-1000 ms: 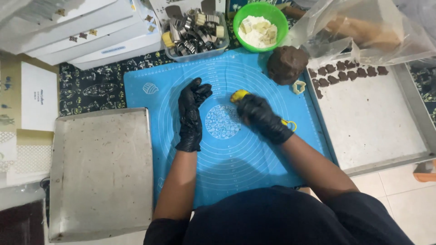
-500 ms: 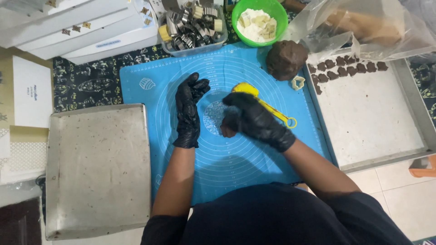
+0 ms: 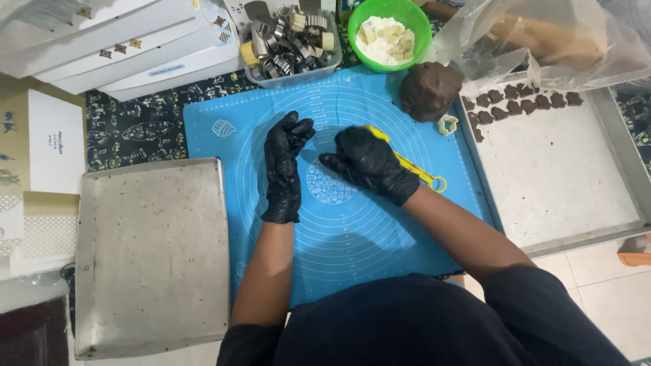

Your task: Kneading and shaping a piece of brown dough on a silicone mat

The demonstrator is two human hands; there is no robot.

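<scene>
Both my hands wear black gloves and rest on a blue silicone baking mat (image 3: 224,129). My left hand (image 3: 285,166) lies on the mat with its fingers loosely spread toward the far side, holding nothing that I can see. My right hand (image 3: 369,163) is just to its right, closed over a yellow plastic tool (image 3: 420,174) whose ringed handle sticks out toward the right. Its fingertips point left, close to my left hand. A brown dough lump (image 3: 428,88) sits at the mat's far right corner, with a small pale cookie cutter (image 3: 447,125) beside it.
A metal tray (image 3: 569,176) on the right carries several small brown cut-outs along its far edge. Another metal tray (image 3: 152,257) lies on the left. Behind the mat are a clear tub of metal cutters (image 3: 291,41), a green bowl (image 3: 390,30), white boxes (image 3: 115,47) and a plastic bag (image 3: 542,34).
My right hand came from the mat's far right toward the centre and now lies beside my left hand. My left hand has stayed almost still.
</scene>
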